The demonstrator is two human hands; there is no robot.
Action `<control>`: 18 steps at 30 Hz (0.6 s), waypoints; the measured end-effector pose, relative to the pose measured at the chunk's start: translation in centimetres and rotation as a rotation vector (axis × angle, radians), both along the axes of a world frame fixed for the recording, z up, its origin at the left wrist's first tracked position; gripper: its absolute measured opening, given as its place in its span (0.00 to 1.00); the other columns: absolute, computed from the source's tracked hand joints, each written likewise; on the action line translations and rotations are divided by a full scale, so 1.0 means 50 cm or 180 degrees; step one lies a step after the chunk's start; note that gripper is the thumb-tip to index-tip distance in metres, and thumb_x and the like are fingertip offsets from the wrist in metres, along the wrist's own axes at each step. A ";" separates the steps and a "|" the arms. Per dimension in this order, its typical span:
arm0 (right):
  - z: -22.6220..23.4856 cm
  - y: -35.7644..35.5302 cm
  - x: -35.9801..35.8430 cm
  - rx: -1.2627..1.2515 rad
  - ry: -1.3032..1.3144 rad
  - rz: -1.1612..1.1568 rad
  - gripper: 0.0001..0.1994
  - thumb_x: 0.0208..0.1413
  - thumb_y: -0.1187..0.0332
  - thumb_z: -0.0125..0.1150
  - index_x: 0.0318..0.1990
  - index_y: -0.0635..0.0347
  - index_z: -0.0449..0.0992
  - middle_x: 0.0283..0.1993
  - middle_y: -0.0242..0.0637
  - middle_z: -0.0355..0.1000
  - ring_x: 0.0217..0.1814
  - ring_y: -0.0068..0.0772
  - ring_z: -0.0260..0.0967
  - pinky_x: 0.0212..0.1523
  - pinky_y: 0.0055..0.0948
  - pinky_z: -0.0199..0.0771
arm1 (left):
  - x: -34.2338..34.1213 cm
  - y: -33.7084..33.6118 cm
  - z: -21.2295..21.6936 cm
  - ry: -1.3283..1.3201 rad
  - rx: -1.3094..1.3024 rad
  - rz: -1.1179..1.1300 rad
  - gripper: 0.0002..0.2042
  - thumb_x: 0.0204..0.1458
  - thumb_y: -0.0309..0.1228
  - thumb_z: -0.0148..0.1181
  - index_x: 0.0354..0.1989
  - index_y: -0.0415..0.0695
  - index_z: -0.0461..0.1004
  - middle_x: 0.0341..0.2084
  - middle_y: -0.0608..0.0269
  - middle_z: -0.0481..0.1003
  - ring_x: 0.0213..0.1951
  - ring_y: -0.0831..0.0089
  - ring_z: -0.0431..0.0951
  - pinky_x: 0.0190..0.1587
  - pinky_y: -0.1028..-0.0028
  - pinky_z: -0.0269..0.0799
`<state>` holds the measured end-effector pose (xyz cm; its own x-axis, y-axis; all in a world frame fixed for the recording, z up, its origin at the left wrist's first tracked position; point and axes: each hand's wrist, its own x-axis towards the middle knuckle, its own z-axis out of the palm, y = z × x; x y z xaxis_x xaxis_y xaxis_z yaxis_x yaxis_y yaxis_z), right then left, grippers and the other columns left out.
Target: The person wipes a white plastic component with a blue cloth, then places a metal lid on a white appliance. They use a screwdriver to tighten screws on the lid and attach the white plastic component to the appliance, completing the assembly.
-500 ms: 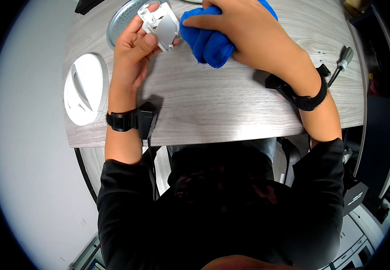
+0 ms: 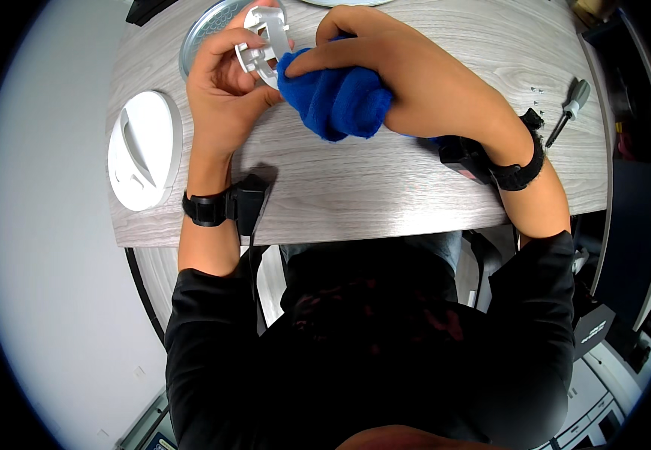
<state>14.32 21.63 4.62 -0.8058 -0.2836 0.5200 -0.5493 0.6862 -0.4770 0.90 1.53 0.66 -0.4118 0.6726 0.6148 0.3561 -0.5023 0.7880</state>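
My left hand (image 2: 224, 82) grips a small white plastic bracket (image 2: 271, 31) with cut-outs and pegs, holding it raised over the far part of the table. Bunched in my right hand (image 2: 408, 64) is a blue cloth (image 2: 336, 97). The cloth presses against the lower right side of the bracket and hides part of it. My right thumb and fingers lie over the cloth's top edge. Behind my left hand a round grey metal dish (image 2: 199, 37) with a patterned surface is partly covered.
A white oval plastic cover (image 2: 164, 142) with a curved slot lies at the left edge of the wood-grain table (image 2: 340, 195). On the right are a screwdriver (image 2: 579, 96) and several tiny screws (image 2: 538, 91). A dark shelf unit (image 2: 633, 187) stands beyond the right edge.
The bracket has turned in my left hand, so its flat grey face no longer shows. My right hand has brought the cloth left and nearer me, against the bracket.
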 end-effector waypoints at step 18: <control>-0.013 0.004 -0.001 0.0447 -0.0036 -0.0303 0.25 0.36 0.82 0.65 0.45 0.47 0.85 0.37 0.36 0.70 0.43 0.41 0.70 0.40 0.33 0.71 | 0.004 -0.012 -0.005 0.0125 -0.0406 0.0486 0.31 0.34 0.10 0.72 0.47 0.48 0.69 0.64 0.44 0.65 0.58 0.49 0.75 0.51 0.61 0.85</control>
<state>14.30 21.81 3.99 -0.8380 -0.2750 0.4712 -0.4738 0.7951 -0.3786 1.08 0.93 0.44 -0.4925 0.6777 0.5461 0.4521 -0.3369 0.8259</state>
